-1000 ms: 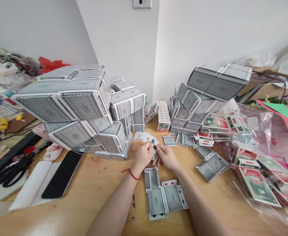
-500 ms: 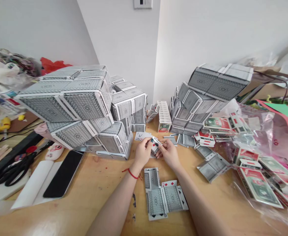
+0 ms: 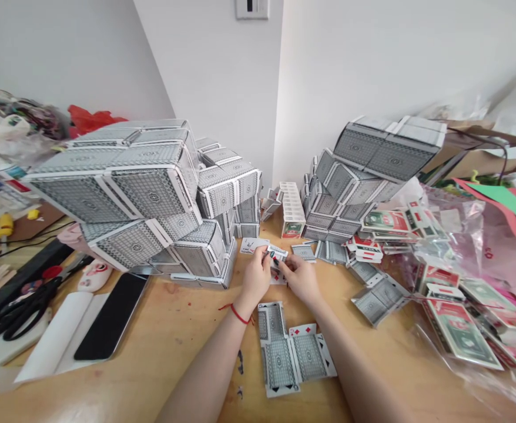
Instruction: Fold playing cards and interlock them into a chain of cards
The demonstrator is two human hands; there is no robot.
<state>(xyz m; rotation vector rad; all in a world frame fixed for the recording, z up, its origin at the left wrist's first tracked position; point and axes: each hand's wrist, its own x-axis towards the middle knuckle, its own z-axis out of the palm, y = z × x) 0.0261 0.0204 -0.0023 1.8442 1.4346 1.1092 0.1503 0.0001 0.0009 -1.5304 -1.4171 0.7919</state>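
Observation:
My left hand (image 3: 255,279) and my right hand (image 3: 301,279) meet in the middle of the wooden table (image 3: 183,346). Between their fingertips is a small folded white playing card (image 3: 277,252) with red marks, pinched by both hands. Another card (image 3: 278,277) lies partly hidden beneath my fingers. A white card (image 3: 251,245) lies just left of my left fingertips. Below my wrists sits a flat joined group of grey-backed cards (image 3: 293,355).
Large stacks of joined grey-backed cards (image 3: 126,194) rise at the left, and more (image 3: 364,170) at the right. Printed card sheets in a clear plastic bag (image 3: 456,317) lie at the right. A black phone (image 3: 110,316) and black scissors (image 3: 24,311) lie at the left.
The small card between my fingers has turned slightly and sits a little higher. My right hand has drawn closer to it, and the white card at the left shows more.

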